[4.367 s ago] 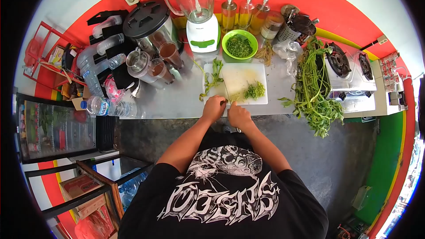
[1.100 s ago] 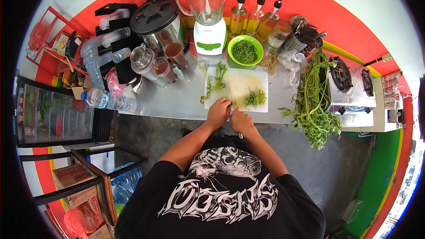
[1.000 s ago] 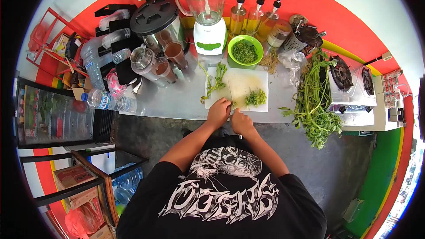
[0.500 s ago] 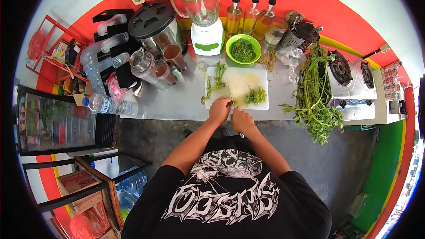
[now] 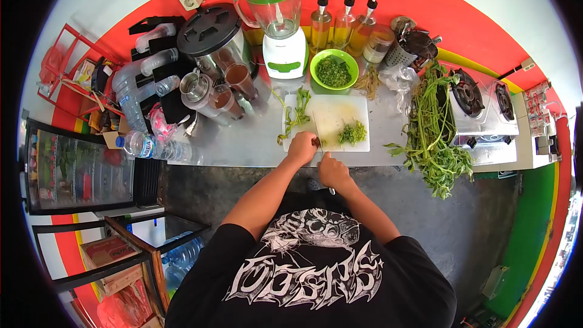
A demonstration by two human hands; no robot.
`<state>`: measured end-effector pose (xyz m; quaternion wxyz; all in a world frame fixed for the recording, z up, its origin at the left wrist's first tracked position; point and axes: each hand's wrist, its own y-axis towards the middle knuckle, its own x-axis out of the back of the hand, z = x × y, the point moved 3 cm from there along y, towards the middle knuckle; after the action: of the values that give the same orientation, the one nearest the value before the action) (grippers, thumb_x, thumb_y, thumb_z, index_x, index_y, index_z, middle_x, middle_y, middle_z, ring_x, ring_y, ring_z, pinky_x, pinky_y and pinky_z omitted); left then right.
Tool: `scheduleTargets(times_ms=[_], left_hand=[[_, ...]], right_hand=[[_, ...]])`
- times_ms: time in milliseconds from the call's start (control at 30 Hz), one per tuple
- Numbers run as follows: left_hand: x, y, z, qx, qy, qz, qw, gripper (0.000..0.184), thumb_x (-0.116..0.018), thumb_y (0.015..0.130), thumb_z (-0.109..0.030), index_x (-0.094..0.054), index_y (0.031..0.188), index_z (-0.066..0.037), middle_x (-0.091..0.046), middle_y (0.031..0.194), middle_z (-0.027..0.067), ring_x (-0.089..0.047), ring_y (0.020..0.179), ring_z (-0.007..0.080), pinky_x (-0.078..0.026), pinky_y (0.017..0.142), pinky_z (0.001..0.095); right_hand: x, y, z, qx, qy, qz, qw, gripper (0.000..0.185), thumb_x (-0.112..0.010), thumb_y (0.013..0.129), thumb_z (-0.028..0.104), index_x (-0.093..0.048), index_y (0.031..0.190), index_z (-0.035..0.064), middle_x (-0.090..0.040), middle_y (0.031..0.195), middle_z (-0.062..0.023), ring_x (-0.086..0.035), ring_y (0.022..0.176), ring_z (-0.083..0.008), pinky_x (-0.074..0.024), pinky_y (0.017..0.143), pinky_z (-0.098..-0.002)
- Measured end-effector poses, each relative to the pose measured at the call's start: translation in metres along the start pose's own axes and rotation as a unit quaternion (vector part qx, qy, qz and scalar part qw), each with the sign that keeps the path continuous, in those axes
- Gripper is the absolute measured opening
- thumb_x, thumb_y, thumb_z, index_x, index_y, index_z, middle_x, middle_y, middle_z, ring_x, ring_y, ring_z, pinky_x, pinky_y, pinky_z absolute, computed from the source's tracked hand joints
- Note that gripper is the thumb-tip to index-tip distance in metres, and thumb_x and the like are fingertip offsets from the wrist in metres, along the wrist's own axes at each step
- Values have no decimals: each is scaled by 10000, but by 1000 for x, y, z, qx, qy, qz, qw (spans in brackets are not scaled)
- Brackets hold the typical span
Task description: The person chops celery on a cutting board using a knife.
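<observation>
A white cutting board (image 5: 358, 104) lies at the front edge of the metal counter. On its left part rest leafy green stalks (image 5: 297, 114), and on its right a small heap of chopped greens (image 5: 352, 133). My left hand (image 5: 302, 148) is closed at the board's near edge, fingertips together; what they pinch is mostly hidden, with a dark reddish bit showing. Close beside it, my right hand (image 5: 333, 173) is wrapped round a knife, whose handle end (image 5: 331, 191) sticks out below the fist. The thin blade points away over the board near my left fingertips.
Behind the board stand a green bowl (image 5: 351, 82) of chopped greens, a blender (image 5: 285, 54) and several pump bottles (image 5: 344, 24). A large bunch of leafy stalks (image 5: 434, 140) hangs over the counter edge beside a gas stove (image 5: 486, 115). Metal cups (image 5: 195, 88) and plastic bottles (image 5: 141, 144) crowd the left.
My right hand has drawn back slightly toward me. My left hand stays nearly in place, and the heap of chopped greens looks the same. The whole view has shifted a little.
</observation>
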<state>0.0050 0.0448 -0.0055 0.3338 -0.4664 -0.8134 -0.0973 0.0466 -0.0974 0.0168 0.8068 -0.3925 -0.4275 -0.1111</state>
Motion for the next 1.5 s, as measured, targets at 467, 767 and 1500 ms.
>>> scheduleTargets(times_ms=[467,767,1500], left_hand=[[-6,-18,-8,-84,99,-53,990,113,-663,786,-63,-731,873,-41,-669,904,166,-663,902,386,-549,794,500],[6,-15,-10,-73,116,-41,990,119,-682,812,-93,-749,910,-84,-701,958,145,-679,942,367,-556,801,488],[4,-33,-6,-147,81,-75,983,117,-625,852,-65,-709,921,-22,-655,960,132,-629,989,358,-528,850,465]], right_hand=[[-2,3,-2,5,24,-14,1000,276,-564,944,134,-484,1150,-31,-713,1053,-305,-713,1029,-461,-569,891,-536],[-10,10,-4,12,35,-30,999,384,-546,1021,316,-480,1166,-33,-707,1016,-319,-704,976,-497,-556,868,-575],[-5,13,1,30,8,-41,999,327,-555,1009,271,-495,1116,-32,-716,975,-294,-719,940,-471,-570,833,-557]])
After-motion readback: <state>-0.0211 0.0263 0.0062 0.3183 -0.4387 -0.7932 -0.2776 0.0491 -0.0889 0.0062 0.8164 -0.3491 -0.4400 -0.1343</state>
